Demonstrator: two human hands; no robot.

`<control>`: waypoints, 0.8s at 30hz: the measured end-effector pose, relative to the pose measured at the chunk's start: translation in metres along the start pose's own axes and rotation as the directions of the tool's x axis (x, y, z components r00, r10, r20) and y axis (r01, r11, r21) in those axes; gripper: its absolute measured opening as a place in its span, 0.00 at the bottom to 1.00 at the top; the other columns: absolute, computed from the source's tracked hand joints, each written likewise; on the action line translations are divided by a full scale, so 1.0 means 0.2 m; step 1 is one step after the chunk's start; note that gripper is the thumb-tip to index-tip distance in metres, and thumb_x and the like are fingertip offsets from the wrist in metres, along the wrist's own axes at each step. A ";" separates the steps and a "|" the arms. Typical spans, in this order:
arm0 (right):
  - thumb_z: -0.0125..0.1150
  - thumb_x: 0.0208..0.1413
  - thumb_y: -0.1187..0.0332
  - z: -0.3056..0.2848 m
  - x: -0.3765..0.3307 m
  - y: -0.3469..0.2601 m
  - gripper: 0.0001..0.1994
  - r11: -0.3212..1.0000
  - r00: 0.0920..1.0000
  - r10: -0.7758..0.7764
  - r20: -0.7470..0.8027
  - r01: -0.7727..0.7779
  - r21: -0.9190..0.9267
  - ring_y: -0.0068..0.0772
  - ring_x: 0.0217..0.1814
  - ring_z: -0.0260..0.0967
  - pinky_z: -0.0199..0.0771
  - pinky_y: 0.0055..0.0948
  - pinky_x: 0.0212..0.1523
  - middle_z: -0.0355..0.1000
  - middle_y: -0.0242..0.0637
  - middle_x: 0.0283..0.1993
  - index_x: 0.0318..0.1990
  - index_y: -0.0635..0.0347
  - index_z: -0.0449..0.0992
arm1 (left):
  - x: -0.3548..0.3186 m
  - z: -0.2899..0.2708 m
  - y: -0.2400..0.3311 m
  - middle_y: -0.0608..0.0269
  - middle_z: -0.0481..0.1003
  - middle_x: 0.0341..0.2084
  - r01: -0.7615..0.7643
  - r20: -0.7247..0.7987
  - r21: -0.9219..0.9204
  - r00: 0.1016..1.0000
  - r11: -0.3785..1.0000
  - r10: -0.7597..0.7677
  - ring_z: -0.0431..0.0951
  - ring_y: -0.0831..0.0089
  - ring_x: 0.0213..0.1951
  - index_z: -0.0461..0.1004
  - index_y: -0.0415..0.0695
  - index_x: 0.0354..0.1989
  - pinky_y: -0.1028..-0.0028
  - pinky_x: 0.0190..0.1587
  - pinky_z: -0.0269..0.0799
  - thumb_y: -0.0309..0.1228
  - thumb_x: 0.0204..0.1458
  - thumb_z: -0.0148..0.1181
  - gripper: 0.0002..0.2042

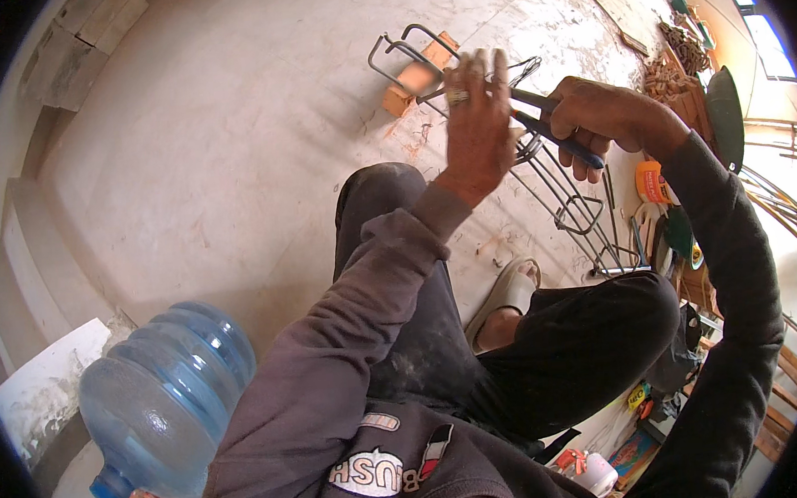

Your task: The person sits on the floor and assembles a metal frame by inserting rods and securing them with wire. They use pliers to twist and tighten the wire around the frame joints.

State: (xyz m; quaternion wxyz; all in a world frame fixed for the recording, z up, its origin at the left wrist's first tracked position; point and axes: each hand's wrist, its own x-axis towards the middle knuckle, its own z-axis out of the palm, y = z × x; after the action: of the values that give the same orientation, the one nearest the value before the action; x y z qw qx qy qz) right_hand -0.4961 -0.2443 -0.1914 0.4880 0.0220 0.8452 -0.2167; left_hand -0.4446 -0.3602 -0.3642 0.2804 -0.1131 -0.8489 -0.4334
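A long cage of thin steel bars with bent ties (567, 207) runs from upper middle toward the lower right. Its far end rests over an orange brick (399, 101) on the floor. My right hand (611, 117) is closed around dark-blue-handled pliers (563, 140), their head pointing left across the cage. My left hand (481, 134), back toward me and a ring on one finger, is open with fingers stretched out beside the pliers' head. It covers part of the cage; whether its palm touches the bars is hidden. Loose thin wire (526, 69) shows just past the fingers.
A large blue water bottle (174, 386) lies on its side at left, near a white board (50, 371). My sandalled foot (508, 302) is close to the cage. Along the right stand an orange container (652, 183), a dark green pan-like item (724, 118) and stacked clutter.
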 end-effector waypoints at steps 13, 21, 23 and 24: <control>0.63 0.49 0.65 0.27 -0.06 0.05 0.19 0.068 0.629 -0.719 -0.296 -0.360 -0.931 0.37 0.40 0.74 0.76 0.37 0.45 0.72 0.40 0.36 0.47 0.67 0.72 | 0.13 0.14 0.03 0.51 0.67 0.46 -0.096 0.083 0.051 0.992 0.994 0.092 0.69 0.53 0.52 0.64 0.37 0.54 0.53 0.56 0.63 0.32 0.48 0.65 0.26; 0.63 0.49 0.65 0.21 0.02 0.12 0.17 -0.142 0.515 -0.848 -0.124 -0.445 -0.884 0.31 0.44 0.64 0.66 0.34 0.48 0.65 0.33 0.38 0.45 0.63 0.72 | 0.17 0.09 0.04 0.54 0.68 0.45 -0.040 0.060 -0.096 0.997 0.995 0.045 0.65 0.55 0.55 0.70 0.39 0.49 0.52 0.64 0.56 0.28 0.41 0.62 0.23; 0.63 0.48 0.66 0.20 0.03 0.12 0.16 -0.112 0.483 -0.871 -0.089 -0.372 -0.922 0.29 0.41 0.65 0.68 0.30 0.43 0.65 0.32 0.36 0.44 0.62 0.72 | 0.16 0.08 0.04 0.53 0.68 0.46 -0.065 0.023 -0.041 0.998 0.997 0.066 0.64 0.53 0.57 0.71 0.38 0.48 0.53 0.64 0.55 0.26 0.40 0.62 0.22; 0.63 0.48 0.67 0.20 0.03 0.12 0.16 -0.112 0.507 -0.856 -0.103 -0.374 -0.921 0.29 0.41 0.65 0.68 0.29 0.42 0.65 0.33 0.36 0.44 0.62 0.72 | 0.16 0.08 0.04 0.53 0.67 0.47 -0.078 0.005 -0.014 0.997 0.997 0.078 0.63 0.53 0.57 0.71 0.37 0.48 0.53 0.64 0.55 0.26 0.40 0.62 0.22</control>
State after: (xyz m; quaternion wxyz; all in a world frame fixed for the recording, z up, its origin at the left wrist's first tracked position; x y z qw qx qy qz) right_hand -0.4604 -0.2389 -0.2209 -0.1576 -0.4408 0.7974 0.3809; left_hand -0.4724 -0.3437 -0.3476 0.2940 -0.1491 -0.8417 -0.4277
